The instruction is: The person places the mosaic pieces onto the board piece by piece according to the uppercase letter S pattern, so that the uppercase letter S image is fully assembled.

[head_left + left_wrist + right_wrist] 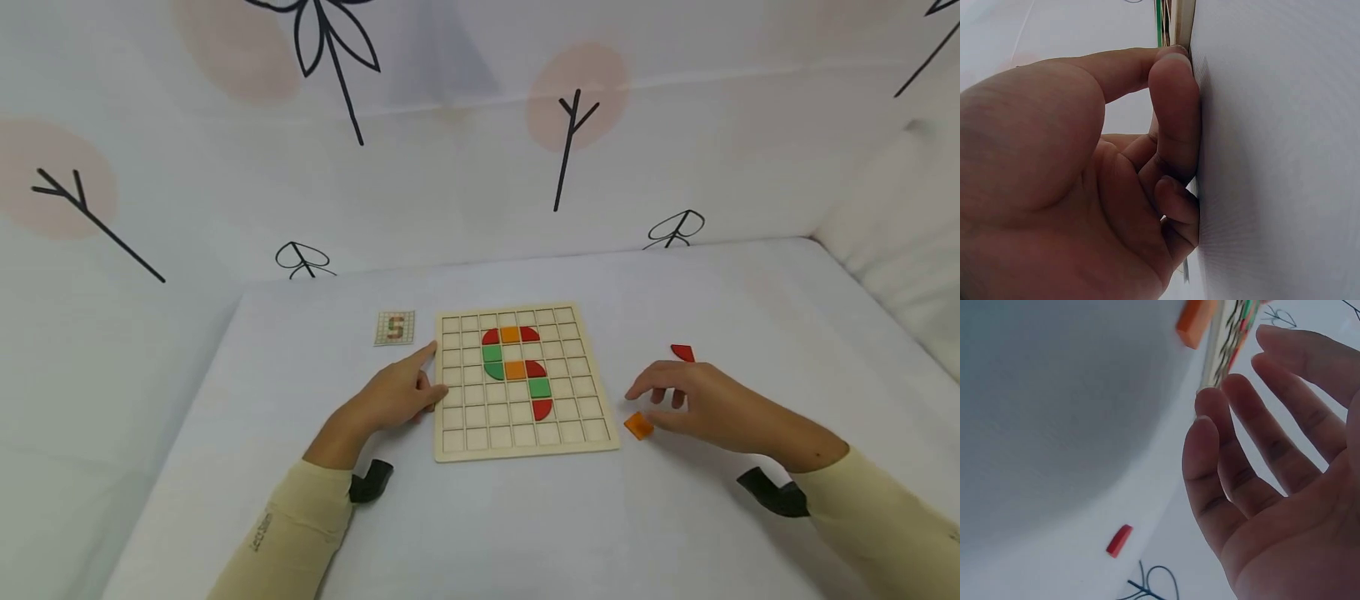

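Note:
A pale wooden grid board lies flat, with red, green and orange pieces set in an S-like shape. At its left edge, my left hand holds the rim with thumb and index finger; the other fingers are curled in. My right hand hovers right of the board, fingers loosely bent and spread, gripping nothing. Just below its fingertips lies an orange square tile, also seen in the right wrist view. Behind the hand, a red quarter-round piece rests on the table.
A small pattern card showing an S on a grid lies beyond my left hand, left of the board. White cloth covers the table, and a printed white backdrop rises at the back. Black straps hang at both wrists.

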